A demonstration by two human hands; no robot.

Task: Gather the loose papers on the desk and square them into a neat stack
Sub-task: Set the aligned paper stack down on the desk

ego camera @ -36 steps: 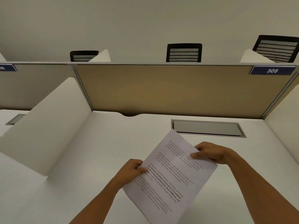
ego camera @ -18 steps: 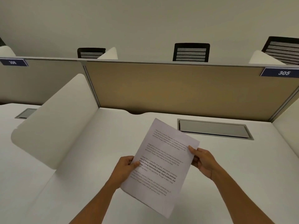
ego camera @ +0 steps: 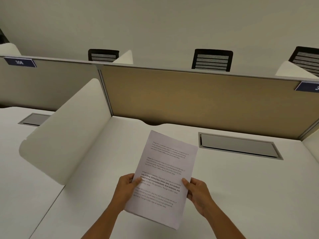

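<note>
Printed white papers [ego camera: 165,171] are held up over the white desk [ego camera: 250,187], tilted slightly with the top corner away from me. My left hand [ego camera: 126,188] grips their left edge, thumb on the printed face. My right hand [ego camera: 198,192] grips the right edge the same way, fingers behind the sheets. The sheets look closely aligned; how many there are I cannot tell. No other loose paper shows on the desk.
A tan back partition [ego camera: 198,104] closes the far side of the desk. A white curved side divider [ego camera: 69,135] stands on the left. A grey cable hatch [ego camera: 240,145] is set into the desk at right. Black chair backs [ego camera: 212,60] rise behind the partition.
The papers have turned from a diagonal slant to nearly upright in front of me. Both hands slid down to grip the lower side edges. My view shifted to the left.
</note>
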